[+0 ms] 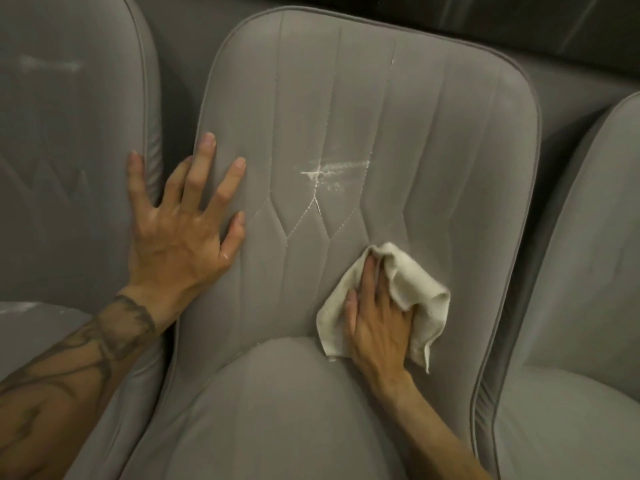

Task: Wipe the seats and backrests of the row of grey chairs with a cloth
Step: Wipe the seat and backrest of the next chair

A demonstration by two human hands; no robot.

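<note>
though below white smear [332,173], cloth [426,306] on backrest [433,133]

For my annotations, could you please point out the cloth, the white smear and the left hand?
cloth [419,289]: head view, bunched upper fold
white smear [329,171]: head view, its centre
left hand [180,244]: head view, back of hand

grey chairs [363,109], white smears [332,171], cream cloth [412,292]
</note>
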